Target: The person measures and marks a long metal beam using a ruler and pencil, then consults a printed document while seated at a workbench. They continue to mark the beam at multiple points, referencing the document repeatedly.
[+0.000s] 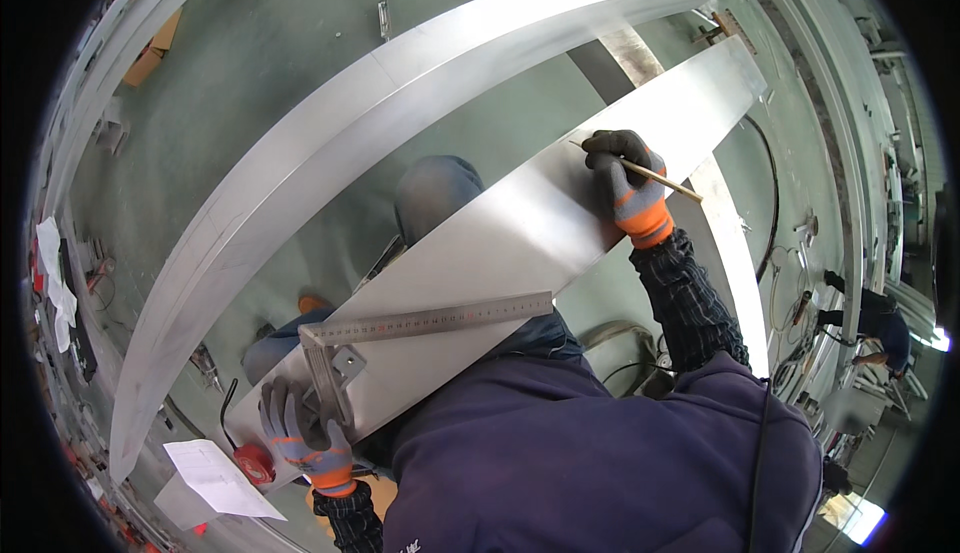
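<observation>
A gloved right hand (628, 185) closes its grip on a thin pencil (655, 175) touching the far right of a long metal sheet (520, 233). The left hand (305, 433) grips the stock of a steel square (420, 325) lying across the sheet's near left end. A curved metal panel (330, 143) lies beyond; paper (215, 475) lies near left.

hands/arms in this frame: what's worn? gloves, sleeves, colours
Both the left hand and right hand wear grey knit gloves with dark palm coating and orange cuffs. Forearms are in dark plaid sleeves, under a navy sweatshirt.
</observation>
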Motion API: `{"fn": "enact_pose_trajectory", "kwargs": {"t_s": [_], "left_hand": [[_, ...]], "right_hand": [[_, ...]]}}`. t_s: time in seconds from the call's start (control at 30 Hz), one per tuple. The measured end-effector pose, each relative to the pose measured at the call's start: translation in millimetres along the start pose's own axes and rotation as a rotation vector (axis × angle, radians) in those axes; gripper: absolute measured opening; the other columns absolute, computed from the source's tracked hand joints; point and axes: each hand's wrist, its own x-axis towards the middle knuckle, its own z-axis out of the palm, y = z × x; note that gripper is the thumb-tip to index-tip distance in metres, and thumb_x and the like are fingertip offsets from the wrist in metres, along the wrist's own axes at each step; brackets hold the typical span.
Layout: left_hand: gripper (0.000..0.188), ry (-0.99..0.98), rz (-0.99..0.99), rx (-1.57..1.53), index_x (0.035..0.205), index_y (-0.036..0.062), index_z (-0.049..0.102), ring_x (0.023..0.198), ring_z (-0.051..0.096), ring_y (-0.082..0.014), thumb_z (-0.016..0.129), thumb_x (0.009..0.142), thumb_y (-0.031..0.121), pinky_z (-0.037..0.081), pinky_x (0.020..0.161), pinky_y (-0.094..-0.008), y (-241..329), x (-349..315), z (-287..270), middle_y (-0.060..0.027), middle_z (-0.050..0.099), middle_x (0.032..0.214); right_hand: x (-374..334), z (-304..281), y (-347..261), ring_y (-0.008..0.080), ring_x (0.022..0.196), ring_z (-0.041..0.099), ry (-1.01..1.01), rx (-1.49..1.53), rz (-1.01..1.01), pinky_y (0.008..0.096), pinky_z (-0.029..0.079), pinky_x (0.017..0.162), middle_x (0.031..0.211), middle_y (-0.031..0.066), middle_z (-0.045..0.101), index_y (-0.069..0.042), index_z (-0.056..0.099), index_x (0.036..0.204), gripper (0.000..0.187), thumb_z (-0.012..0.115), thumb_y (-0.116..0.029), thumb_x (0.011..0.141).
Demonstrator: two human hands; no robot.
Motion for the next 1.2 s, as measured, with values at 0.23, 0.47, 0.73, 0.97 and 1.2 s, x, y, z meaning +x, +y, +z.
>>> {"fn": "enact_pose_trajectory", "kwargs": {"t_s": [0.23,0.47,0.73,0.97,1.2], "left_hand": [[0.054,-0.005,-0.04,0.018,0.128,0.0015,0.062,0.134,0.05,-0.0476,0.061,0.082,0.031,0.038,0.11,-0.0596,-1,0,2,-0.0209,0.06,0.138],[0.053,-0.011,-0.049,0.056,0.128,0.0012,0.063,0.134,0.05,-0.0469,0.061,0.083,0.03,0.039,0.11,-0.059,1,0,2,-0.0206,0.06,0.138],[0.054,-0.013,-0.064,0.055,0.128,0.0014,0.063,0.134,0.05,-0.0464,0.059,0.084,0.033,0.039,0.111,-0.0583,-1,-1,2,-0.0205,0.06,0.138],[0.054,-0.011,-0.073,0.041,0.129,0.0017,0.063,0.134,0.05,-0.0471,0.061,0.083,0.03,0.039,0.111,-0.0588,4,0,3,-0.021,0.06,0.138],[0.052,0.081,-0.022,-0.001,0.124,0.0019,0.061,0.128,0.053,-0.0501,0.061,0.077,0.023,0.041,0.109,-0.0597,0,-4,7,-0.0232,0.061,0.134]], "right_hand": [[2,2,4,0.0188,0.078,0.067,-0.011,-0.023,0.004,0.0327,0.055,0.075,0.091,0.0098,0.07,-0.003,0.073,0.103,0.02,0.059,-0.002,0.089],[3,0,7,0.0184,0.075,0.065,-0.01,-0.064,-0.039,0.0328,0.054,0.073,0.09,0.0092,0.069,-0.003,0.073,0.101,0.02,0.058,-0.002,0.087],[4,-1,4,0.0173,0.074,0.064,-0.019,-0.055,-0.033,0.0322,0.054,0.071,0.088,0.0093,0.067,-0.003,0.072,0.099,0.017,0.059,-0.003,0.089],[2,0,-1,0.0147,0.07,0.063,0.044,0.012,0.033,0.0298,0.053,0.066,0.087,0.0088,0.067,-0.001,0.071,0.1,0.018,0.056,-0.001,0.09],[0,0,0,0.0195,0.082,0.066,0.09,-0.06,-0.014,0.0325,0.055,0.075,0.095,0.012,0.069,0.0,0.07,0.106,0.021,0.055,-0.001,0.091]]}}
